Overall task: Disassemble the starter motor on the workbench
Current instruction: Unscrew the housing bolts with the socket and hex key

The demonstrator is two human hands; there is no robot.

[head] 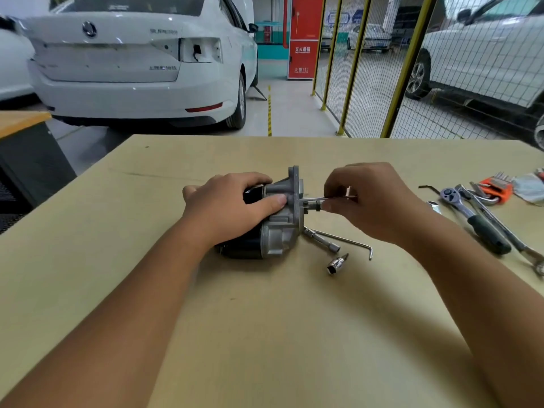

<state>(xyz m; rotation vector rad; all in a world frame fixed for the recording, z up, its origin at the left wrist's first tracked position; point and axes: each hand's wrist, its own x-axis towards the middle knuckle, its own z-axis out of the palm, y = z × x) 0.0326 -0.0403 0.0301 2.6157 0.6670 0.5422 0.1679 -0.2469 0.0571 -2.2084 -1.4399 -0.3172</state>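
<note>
The starter motor (275, 231), black body with a grey cast housing and flange, lies on its side at the middle of the workbench (265, 334). My left hand (226, 207) grips it from above, thumb pressed on the housing. My right hand (371, 201) pinches a thin metal rod-like tool (316, 198) whose tip meets the flange face, just above the motor's protruding shaft (312, 206). The fingers hide the rest of that tool.
Just right of the motor lie a socket extension (322, 240), a bent hex key (350, 242) and a loose socket (337, 264). At the right edge lie a ratchet (474, 216), spanners (506, 231), an orange hex key set (497, 188) and a cloth. Cars and a yellow mesh fence stand beyond.
</note>
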